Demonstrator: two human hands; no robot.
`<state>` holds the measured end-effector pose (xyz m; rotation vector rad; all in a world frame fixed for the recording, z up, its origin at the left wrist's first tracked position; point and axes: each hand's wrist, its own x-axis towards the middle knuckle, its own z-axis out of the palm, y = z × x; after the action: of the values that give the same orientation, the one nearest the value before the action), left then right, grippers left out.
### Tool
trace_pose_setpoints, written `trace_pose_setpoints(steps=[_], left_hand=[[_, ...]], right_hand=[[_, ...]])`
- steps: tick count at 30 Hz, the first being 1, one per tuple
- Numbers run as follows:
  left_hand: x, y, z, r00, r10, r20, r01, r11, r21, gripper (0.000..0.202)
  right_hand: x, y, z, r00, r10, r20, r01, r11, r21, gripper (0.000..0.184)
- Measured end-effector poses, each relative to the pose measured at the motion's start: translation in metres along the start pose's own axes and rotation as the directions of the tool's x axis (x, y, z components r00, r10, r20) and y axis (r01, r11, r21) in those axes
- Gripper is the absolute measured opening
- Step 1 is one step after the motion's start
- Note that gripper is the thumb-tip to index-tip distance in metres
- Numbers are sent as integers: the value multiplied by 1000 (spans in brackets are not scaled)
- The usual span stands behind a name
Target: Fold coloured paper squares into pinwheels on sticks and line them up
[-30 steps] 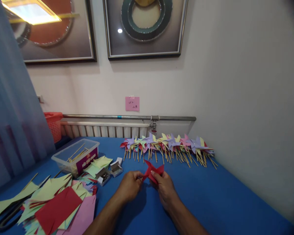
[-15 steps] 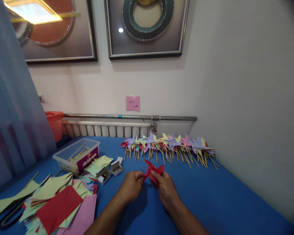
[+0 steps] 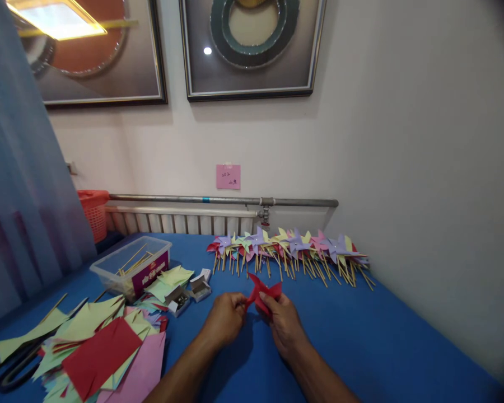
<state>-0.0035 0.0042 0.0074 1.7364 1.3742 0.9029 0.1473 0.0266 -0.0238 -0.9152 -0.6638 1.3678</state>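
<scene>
Both my hands meet over the blue table (image 3: 361,347) on a folded red paper pinwheel (image 3: 264,292). My left hand (image 3: 225,320) pinches its left side with closed fingers. My right hand (image 3: 283,323) grips its lower right part, fingers curled around the paper. The pinwheel's red points stick up above my fingers. Behind it, along the wall, lies a row of finished paper pinwheels (image 3: 289,249) on wooden sticks.
At the left lies a heap of coloured paper squares (image 3: 101,347) with black scissors (image 3: 8,369) beside it. A clear plastic box of wooden sticks (image 3: 131,268) and two small open boxes (image 3: 189,294) stand nearby. An orange basket (image 3: 93,211) sits by the radiator.
</scene>
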Motion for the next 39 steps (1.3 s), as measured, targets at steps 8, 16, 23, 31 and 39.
trace_pose_setpoints(steps=[8, 16, 23, 31, 39], left_hand=[[0, 0, 0, 1000, 6, -17, -6, 1000, 9, 28], [0, 2, 1, 1000, -10, -13, 10, 1000, 12, 26], [-1, 1, 1, 1000, 13, -25, -12, 1000, 22, 27], [-1, 3, 1, 999, -7, -34, 7, 1000, 16, 27], [-3, 6, -1, 1000, 5, -20, -4, 999, 49, 25]], right_hand=[[-2, -1, 0, 1000, -4, 6, 4, 1000, -2, 33], [-2, -2, 2, 1000, -5, -7, 5, 1000, 7, 35], [-2, -1, 1, 1000, -15, -3, 15, 1000, 4, 33], [0, 0, -1, 1000, -12, 6, 12, 1000, -12, 34], [-3, -3, 2, 1000, -3, 16, 3, 1000, -4, 33]])
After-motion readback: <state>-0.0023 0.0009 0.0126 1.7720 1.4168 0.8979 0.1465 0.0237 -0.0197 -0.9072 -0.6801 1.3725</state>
